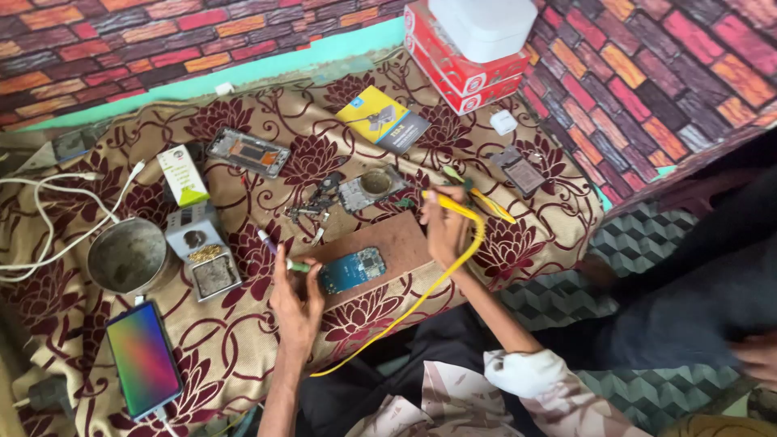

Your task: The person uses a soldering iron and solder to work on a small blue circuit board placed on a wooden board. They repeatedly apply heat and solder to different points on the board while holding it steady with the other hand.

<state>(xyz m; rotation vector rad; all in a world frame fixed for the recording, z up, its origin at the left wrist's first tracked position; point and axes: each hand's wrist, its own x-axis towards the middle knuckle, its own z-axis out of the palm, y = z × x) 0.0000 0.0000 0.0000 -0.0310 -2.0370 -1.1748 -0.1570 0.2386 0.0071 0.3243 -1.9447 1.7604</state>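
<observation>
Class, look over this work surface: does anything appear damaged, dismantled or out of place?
Yes. A blue circuit board lies bare on the brown board, and an opened phone frame and loose small parts lie scattered on the floral cloth.

Metal bowl (129, 256), lit smartphone (143, 358), white cables (57, 212), 2 red boxes (461, 77), yellow-black booklet (382, 119), floral cloth (243, 340)

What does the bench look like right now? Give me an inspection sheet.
Surface: maroon floral cloth with a brown board.
Job's things: blue circuit board on the board; yellow-corded tool; small pen-like tool.
Clutter: metal bowl, lit smartphone, phone frame, red boxes.
Grippers: left hand by the pen-like tool; right hand grips the yellow-corded tool.
Cables: white cables; yellow cord.
Surroundings: brick-pattern wall; another person's hand.
</observation>
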